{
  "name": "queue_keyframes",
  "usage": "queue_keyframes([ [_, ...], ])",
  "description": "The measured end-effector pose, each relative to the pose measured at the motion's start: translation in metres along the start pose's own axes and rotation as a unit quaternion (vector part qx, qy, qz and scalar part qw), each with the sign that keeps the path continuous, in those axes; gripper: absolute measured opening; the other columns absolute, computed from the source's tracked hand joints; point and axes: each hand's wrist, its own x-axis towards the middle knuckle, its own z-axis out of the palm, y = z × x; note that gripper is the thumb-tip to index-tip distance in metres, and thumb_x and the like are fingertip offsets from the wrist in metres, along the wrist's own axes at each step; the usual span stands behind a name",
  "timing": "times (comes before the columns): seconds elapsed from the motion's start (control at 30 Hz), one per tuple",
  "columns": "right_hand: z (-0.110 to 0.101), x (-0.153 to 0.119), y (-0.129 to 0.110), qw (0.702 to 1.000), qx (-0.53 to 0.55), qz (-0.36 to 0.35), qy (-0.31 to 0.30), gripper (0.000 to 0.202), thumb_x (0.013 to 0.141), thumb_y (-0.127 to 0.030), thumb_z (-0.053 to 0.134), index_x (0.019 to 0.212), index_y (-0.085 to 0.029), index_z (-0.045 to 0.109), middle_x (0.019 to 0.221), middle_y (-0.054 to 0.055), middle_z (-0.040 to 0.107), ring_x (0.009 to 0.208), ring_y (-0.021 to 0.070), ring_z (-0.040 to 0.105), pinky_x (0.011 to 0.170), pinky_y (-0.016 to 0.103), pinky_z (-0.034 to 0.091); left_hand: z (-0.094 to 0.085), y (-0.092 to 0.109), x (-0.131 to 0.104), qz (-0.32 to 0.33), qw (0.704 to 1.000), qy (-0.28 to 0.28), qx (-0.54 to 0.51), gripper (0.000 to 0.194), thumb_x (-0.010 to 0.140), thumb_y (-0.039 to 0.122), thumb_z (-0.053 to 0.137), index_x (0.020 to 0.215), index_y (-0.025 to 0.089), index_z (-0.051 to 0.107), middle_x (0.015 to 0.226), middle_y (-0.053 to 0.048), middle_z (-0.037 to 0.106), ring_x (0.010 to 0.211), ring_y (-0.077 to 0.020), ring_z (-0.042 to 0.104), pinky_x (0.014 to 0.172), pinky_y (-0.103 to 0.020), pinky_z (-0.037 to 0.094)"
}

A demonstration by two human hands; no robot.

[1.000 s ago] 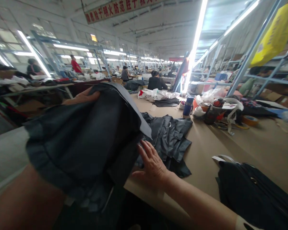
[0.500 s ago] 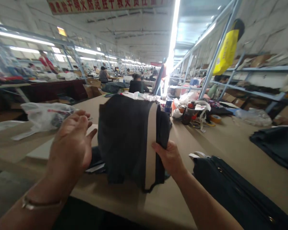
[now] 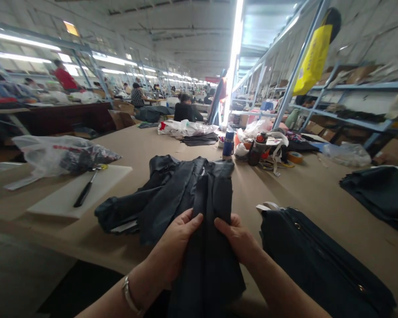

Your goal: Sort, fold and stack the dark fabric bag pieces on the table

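Both of my hands grip a dark fabric piece (image 3: 207,260) near the table's front edge, in the head view. My left hand (image 3: 177,243) pinches its left side, thumb on top. On the right side, my right hand (image 3: 237,236) presses its thumb down with the fingers underneath. The piece has lengthwise folds, and its lower end hangs toward me. Just beyond and to the left lies a rumpled pile of dark fabric (image 3: 166,194). To the right of my hands rests a dark folded fabric item with a zipper (image 3: 318,251) and a white strap.
At left, a black-handled tool (image 3: 84,192) lies on a white board (image 3: 49,205), beside a clear plastic bag (image 3: 43,152). A blue bottle (image 3: 228,143), a dark bottle (image 3: 257,150) and tape (image 3: 295,157) stand farther back. More dark fabric (image 3: 378,194) lies far right. People sit beyond.
My left hand, open and off the fabric before, now grips it beside my right. The piece, held up with a pale strip showing, has been lowered toward me and turned; the pile behind is uncovered.
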Motion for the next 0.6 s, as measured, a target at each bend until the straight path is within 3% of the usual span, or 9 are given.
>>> queue_keyframes([
  [0.1, -0.036, -0.003, 0.002, 0.999, -0.043, 0.013, 0.017, 0.042, 0.072, -0.05, 0.066, 0.095, -0.014, 0.064, 0.072, 0.003, 0.062, 0.059, 0.0131, 0.057, 0.064, 0.029, 0.05, -0.008, -0.011, 0.007, -0.046, 0.998, 0.03, -0.027, 0.027, 0.077, 0.017, 0.062, 0.104, 0.013, 0.058, 0.082, -0.011, 0.07, 0.067, -0.0215, 0.068, 0.064, -0.035, 0.056],
  [0.17, -0.064, -0.005, -0.002, 0.981, -0.151, -0.044, 0.113, 0.054, 0.074, -0.052, 0.062, 0.113, -0.015, 0.057, 0.083, 0.005, 0.062, 0.068, 0.0154, 0.057, 0.069, 0.033, 0.05, -0.012, -0.018, 0.013, -0.039, 0.995, 0.082, -0.031, 0.022, 0.076, 0.011, 0.06, 0.098, 0.012, 0.059, 0.076, -0.009, 0.07, 0.062, -0.0202, 0.067, 0.061, -0.033, 0.056],
  [0.2, -0.075, -0.007, -0.006, 0.954, -0.219, -0.089, 0.187, 0.06, 0.074, -0.052, 0.061, 0.121, -0.015, 0.05, 0.092, 0.007, 0.061, 0.075, 0.0171, 0.057, 0.073, 0.035, 0.049, -0.012, -0.021, 0.016, -0.024, 0.994, 0.103, -0.034, 0.02, 0.076, 0.01, 0.059, 0.096, 0.013, 0.059, 0.074, -0.008, 0.07, 0.06, -0.0193, 0.067, 0.059, -0.032, 0.056],
  [0.27, -0.086, -0.013, -0.017, 0.867, -0.343, -0.188, 0.308, 0.064, 0.076, -0.048, 0.059, 0.129, -0.017, 0.042, 0.11, 0.011, 0.056, 0.092, 0.0206, 0.055, 0.081, 0.038, 0.047, -0.01, -0.024, 0.021, 0.001, 0.993, 0.115, -0.04, 0.02, 0.075, 0.008, 0.06, 0.095, 0.013, 0.059, 0.074, -0.007, 0.07, 0.06, -0.0186, 0.066, 0.059, -0.031, 0.055],
  [0.3, -0.085, -0.016, -0.023, 0.831, -0.388, -0.227, 0.328, 0.06, 0.078, -0.046, 0.057, 0.129, -0.018, 0.042, 0.117, 0.012, 0.053, 0.1, 0.0218, 0.053, 0.085, 0.039, 0.045, -0.007, -0.026, 0.023, 0.01, 0.993, 0.106, -0.043, 0.022, 0.074, 0.008, 0.06, 0.095, 0.013, 0.059, 0.075, -0.007, 0.07, 0.061, -0.0188, 0.066, 0.06, -0.031, 0.055],
  [0.33, -0.079, -0.019, -0.027, 0.813, -0.42, -0.251, 0.316, 0.057, 0.08, -0.045, 0.055, 0.129, -0.02, 0.042, 0.123, 0.012, 0.05, 0.106, 0.0223, 0.051, 0.088, 0.039, 0.044, -0.003, -0.027, 0.023, 0.016, 0.994, 0.094, -0.045, 0.024, 0.074, 0.009, 0.061, 0.097, 0.013, 0.059, 0.077, -0.008, 0.07, 0.062, -0.0191, 0.066, 0.061, -0.032, 0.055],
  [0.4, -0.06, -0.021, -0.028, 0.827, -0.443, -0.246, 0.242, 0.058, 0.081, -0.044, 0.055, 0.132, -0.023, 0.04, 0.129, 0.011, 0.047, 0.109, 0.0223, 0.05, 0.086, 0.037, 0.046, 0.008, -0.03, 0.022, 0.028, 0.996, 0.071, -0.046, 0.029, 0.072, 0.011, 0.063, 0.101, 0.013, 0.058, 0.079, -0.008, 0.07, 0.063, -0.02, 0.066, 0.062, -0.033, 0.054],
  [0.5, -0.04, -0.017, -0.01, 0.908, -0.366, -0.128, 0.159, 0.076, 0.075, -0.046, 0.061, 0.14, -0.021, 0.031, 0.126, 0.012, 0.05, 0.102, 0.023, 0.056, 0.079, 0.035, 0.05, 0.024, -0.039, 0.018, 0.049, 0.996, 0.046, -0.06, 0.04, 0.069, 0.014, 0.066, 0.108, 0.012, 0.057, 0.081, -0.009, 0.07, 0.064, -0.0207, 0.065, 0.063, -0.034, 0.053],
  [0.6, -0.052, -0.004, 0.019, 0.97, -0.234, -0.019, 0.058, 0.067, 0.073, -0.051, 0.063, 0.127, -0.014, 0.05, 0.102, 0.011, 0.064, 0.09, 0.0245, 0.062, 0.082, 0.037, 0.05, 0.026, -0.046, 0.021, 0.071, 0.994, 0.042, -0.072, 0.039, 0.061, 0.01, 0.067, 0.1, 0.009, 0.061, 0.079, -0.009, 0.069, 0.065, -0.0189, 0.063, 0.065, -0.031, 0.051],
])
